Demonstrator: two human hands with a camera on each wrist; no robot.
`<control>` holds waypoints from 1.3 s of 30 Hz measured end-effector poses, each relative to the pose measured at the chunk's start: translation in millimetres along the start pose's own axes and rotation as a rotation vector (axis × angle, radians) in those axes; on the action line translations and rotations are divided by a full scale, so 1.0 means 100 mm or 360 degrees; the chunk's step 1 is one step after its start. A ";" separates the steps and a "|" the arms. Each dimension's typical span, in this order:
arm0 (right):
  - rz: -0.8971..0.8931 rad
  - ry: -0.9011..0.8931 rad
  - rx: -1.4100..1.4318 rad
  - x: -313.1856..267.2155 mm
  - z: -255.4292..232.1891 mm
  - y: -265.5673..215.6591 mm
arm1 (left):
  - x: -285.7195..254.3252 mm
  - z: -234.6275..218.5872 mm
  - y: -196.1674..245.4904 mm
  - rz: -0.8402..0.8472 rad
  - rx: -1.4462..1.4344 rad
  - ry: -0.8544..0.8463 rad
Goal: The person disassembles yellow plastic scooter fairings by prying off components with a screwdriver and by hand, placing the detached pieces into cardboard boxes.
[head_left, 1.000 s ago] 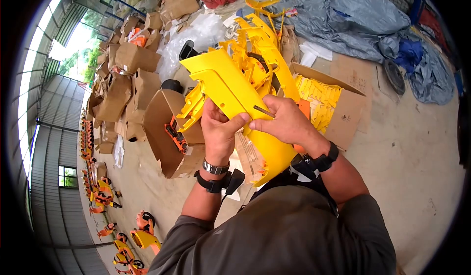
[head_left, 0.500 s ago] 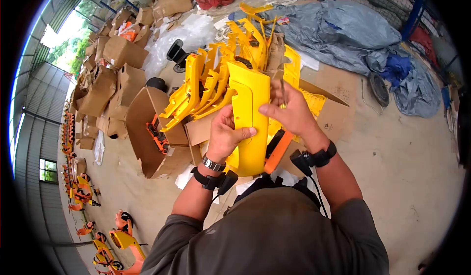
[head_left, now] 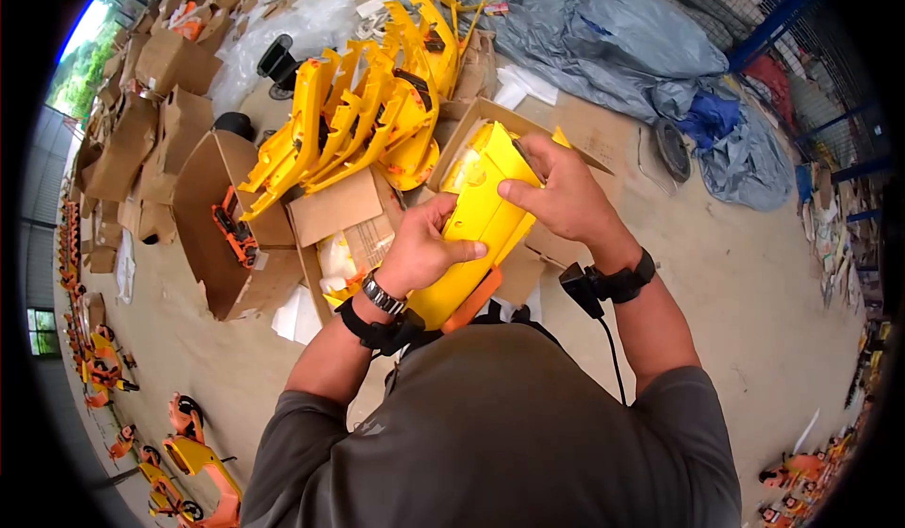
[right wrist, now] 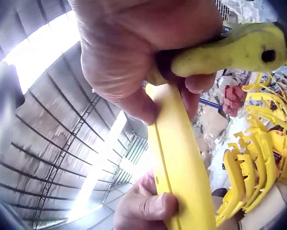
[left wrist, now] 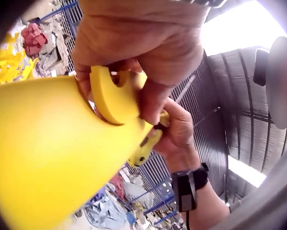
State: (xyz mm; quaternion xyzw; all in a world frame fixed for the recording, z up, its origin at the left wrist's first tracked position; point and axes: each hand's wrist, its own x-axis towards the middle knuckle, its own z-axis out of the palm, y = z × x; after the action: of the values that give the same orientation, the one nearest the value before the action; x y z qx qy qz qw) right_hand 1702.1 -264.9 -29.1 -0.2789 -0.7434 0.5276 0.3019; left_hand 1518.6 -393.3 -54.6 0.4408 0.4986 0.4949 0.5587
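A long yellow plastic panel (head_left: 456, 281) is held tilted before the torso. The left hand (head_left: 416, 248) grips its left edge, thumb on the face; in the left wrist view those fingers (left wrist: 148, 98) pinch a notched part of the panel (left wrist: 52, 148). At the upper end, the right hand (head_left: 572, 193) holds the panel with its thumb on the face. A yellow-green tool handle (right wrist: 229, 53) with a dark hole sticks out from the right hand (right wrist: 134, 52) in the right wrist view. A thin shaft (left wrist: 185, 89) shows beside that hand in the left wrist view.
Stacked yellow parts (head_left: 353, 118) lie beyond the hands. Open cardboard boxes (head_left: 212, 231) stand left and ahead, one holding orange parts. A grey tarp (head_left: 622, 42) and a black wheel-like ring (head_left: 672, 151) lie at the back right. Scooters (head_left: 203, 467) stand at lower left.
The panel has tilted to the right at its upper end and sits lower. The right hand, off to its side half a second ago, now holds its upper end. The view has shifted right.
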 end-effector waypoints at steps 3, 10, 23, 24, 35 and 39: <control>0.0172 -0.0053 -0.0353 -0.17 -0.07 -0.24 | -0.08 0.14 -0.11 0.0005 0.0104 0.0094; 0.0191 -0.0033 0.0115 -0.39 -0.07 -0.01 | -0.14 0.23 -0.15 -0.0047 0.0352 0.0033; 0.0345 0.0177 0.0065 -1.27 0.04 -0.15 | -0.43 0.45 -0.22 0.0077 0.0483 -0.0155; 0.0344 0.0171 0.0030 -1.32 0.04 -0.16 | -0.44 0.47 -0.24 0.0087 0.0458 -0.0159; 0.0442 0.0147 -0.0045 -1.57 0.09 -0.15 | -0.58 0.51 -0.34 0.0399 0.0776 -0.0159; 0.0455 0.0098 0.0060 -1.58 -0.22 -0.21 | -0.61 0.46 -0.31 0.0391 0.0827 -0.0288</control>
State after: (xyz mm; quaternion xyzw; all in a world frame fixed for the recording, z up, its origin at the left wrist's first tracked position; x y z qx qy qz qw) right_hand 1820.8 -373.2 -28.3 -0.3922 -0.6765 0.5703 0.2516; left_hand 1567.4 -457.3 -72.4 0.6683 0.4997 0.3734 0.4053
